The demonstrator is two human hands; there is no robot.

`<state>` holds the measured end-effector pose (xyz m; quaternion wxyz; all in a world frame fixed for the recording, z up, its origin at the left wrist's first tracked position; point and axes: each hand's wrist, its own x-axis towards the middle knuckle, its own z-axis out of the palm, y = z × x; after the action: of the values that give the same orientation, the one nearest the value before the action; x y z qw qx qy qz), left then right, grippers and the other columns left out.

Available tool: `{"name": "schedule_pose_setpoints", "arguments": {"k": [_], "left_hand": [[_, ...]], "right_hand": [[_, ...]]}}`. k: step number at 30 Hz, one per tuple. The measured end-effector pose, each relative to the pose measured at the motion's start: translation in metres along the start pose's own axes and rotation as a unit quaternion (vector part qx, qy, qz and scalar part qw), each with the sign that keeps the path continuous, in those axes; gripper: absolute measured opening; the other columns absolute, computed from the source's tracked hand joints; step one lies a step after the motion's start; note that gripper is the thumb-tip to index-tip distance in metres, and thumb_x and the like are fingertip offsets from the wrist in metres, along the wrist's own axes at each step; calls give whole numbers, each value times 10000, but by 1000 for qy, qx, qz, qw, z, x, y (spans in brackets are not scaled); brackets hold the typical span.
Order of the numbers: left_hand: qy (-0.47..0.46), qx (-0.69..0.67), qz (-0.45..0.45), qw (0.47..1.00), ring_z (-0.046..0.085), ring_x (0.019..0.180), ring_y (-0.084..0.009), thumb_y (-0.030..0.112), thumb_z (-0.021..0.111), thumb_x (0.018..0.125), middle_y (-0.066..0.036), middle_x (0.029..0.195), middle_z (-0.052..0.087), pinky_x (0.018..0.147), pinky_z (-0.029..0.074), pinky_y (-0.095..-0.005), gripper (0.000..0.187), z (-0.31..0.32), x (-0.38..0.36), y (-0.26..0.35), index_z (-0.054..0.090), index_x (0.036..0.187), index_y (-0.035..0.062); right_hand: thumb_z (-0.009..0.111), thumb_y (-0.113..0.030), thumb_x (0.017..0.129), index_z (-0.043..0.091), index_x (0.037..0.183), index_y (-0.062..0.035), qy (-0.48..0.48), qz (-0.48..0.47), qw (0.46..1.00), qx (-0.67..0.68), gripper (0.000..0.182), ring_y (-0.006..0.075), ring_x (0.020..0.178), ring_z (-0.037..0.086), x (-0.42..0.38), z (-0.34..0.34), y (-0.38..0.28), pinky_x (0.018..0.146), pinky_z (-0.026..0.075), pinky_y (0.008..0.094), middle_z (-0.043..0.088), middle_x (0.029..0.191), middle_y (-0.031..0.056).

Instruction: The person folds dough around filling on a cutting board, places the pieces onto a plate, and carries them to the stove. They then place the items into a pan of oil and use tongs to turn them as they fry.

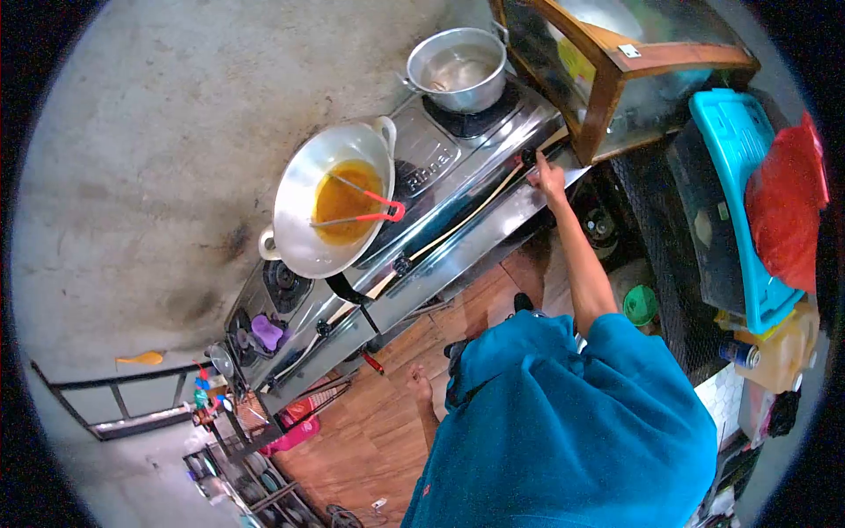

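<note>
Stove [440, 189] of shiny steel is stretching from seven o'clock to one o'clock across the frame. Sitting on it at ten o'clock, a wok [330, 198] is holding orange oil and red-handled tongs [356, 211]; a pot [458, 66] is standing at twelve. The right hand [550, 180] is pinching a knob [530, 158] on the stove's front at one o'clock. The left hand [421, 385] is hanging at six, fingers loosely open, holding nothing.

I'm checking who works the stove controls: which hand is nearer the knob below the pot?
The right hand. It reaches forward to the stove's front edge, at the knob below the pot. The left hand hangs low beside the body, far from it.
</note>
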<state>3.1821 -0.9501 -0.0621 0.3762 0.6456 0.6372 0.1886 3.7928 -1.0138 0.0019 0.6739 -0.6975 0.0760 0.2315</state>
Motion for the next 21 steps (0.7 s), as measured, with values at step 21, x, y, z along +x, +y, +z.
{"name": "schedule_pose_setpoints", "arguments": {"k": [21], "left_hand": [[34,-412,-168,895,597,488,-169,90,616,807,-137,622,635,420,472,-270,154,-115,-126,-237,605,772,-59]], "right_hand": [[569,-111,819,596,882,-6,-255,-116,917,-283,125,119,587,570,-288,27,283,497,449,263,604,687,38]]}}
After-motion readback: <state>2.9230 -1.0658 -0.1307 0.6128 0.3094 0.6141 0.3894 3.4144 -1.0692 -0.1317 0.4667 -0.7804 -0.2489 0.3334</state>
